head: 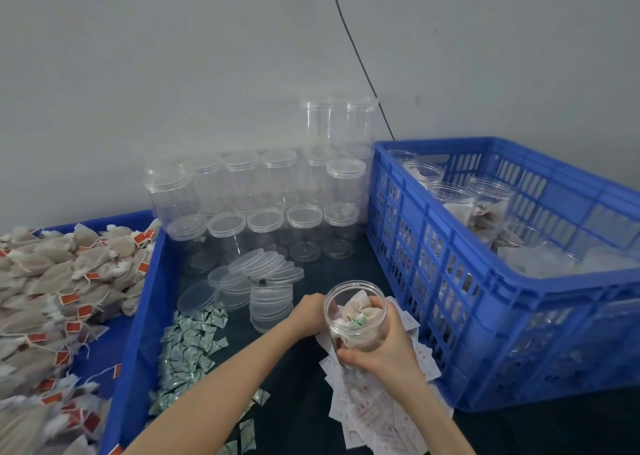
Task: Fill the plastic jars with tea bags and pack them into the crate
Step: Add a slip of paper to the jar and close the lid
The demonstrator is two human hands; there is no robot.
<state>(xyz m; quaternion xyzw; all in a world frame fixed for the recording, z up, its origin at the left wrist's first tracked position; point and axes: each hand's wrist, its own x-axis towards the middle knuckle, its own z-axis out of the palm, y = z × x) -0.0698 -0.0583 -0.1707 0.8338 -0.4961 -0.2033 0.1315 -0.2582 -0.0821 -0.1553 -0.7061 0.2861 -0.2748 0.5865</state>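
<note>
A clear plastic jar (356, 316) without a lid stands low in the middle, holding tea bags and a small green-printed packet. My right hand (384, 354) grips its near side, fingers curled round the wall. My left hand (310, 312) is at the jar's left side, partly hidden behind it; whether it holds anything is unclear. The blue crate (450, 247) on the right contains several filled jars (485, 205). A heap of tea bags (52, 299) with red tags fills a blue tray on the left.
Several empty lidded jars (263, 195) are stacked against the wall. Loose clear lids (263, 274) lie in front of them. Green-printed packets (190, 344) and white slips with red print (381, 409) are spread on the dark table. A black cable (360, 60) runs down the wall.
</note>
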